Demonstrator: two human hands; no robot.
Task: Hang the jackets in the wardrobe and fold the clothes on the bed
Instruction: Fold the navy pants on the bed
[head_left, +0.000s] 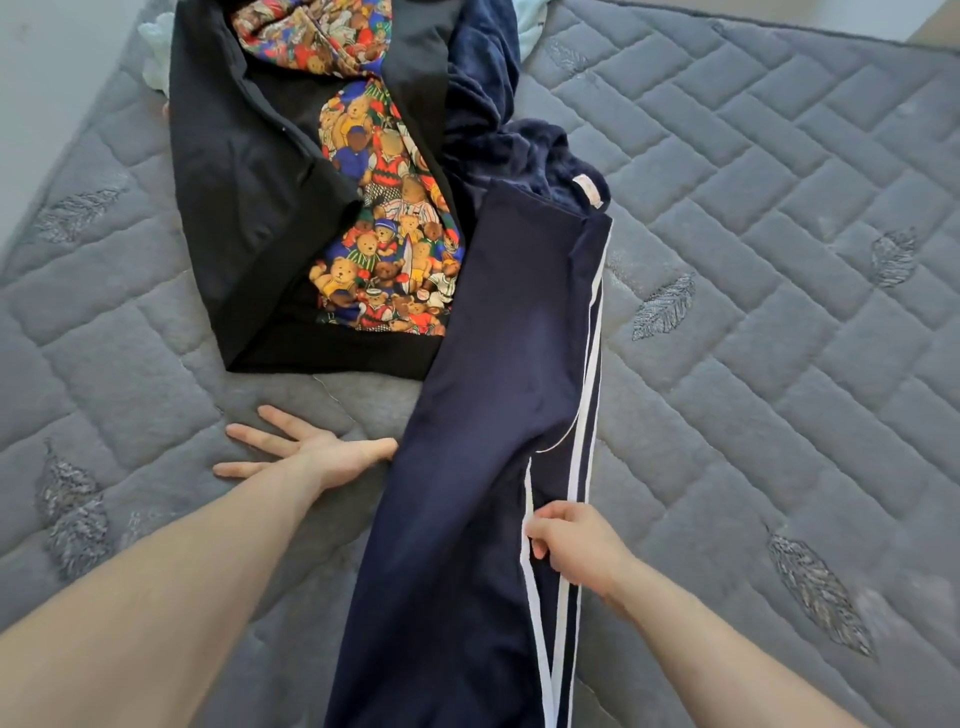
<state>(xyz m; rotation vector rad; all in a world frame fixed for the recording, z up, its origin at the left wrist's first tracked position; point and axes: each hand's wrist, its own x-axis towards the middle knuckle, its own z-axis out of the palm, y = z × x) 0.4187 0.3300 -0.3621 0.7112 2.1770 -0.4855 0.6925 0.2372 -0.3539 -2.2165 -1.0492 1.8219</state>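
Note:
Navy track trousers (488, 415) with white side stripes lie lengthwise down the middle of the grey quilted bed (779, 260). My right hand (571, 545) pinches the striped edge of the trousers near me. My left hand (306, 447) lies flat on the bed with fingers spread, its thumb touching the trousers' left edge. Beyond them lies a black hooded top (260, 197) with a teddy-bear print, its hood lining in the same print. A dark blue fleecy garment (493, 119) is bunched to the right of it, partly under the trousers' far end.
A pale blue cloth (156, 57) peeks out behind the black top at the far left, and more pale fabric (532, 26) shows at the top edge. A light wall (52, 78) borders the bed on the left.

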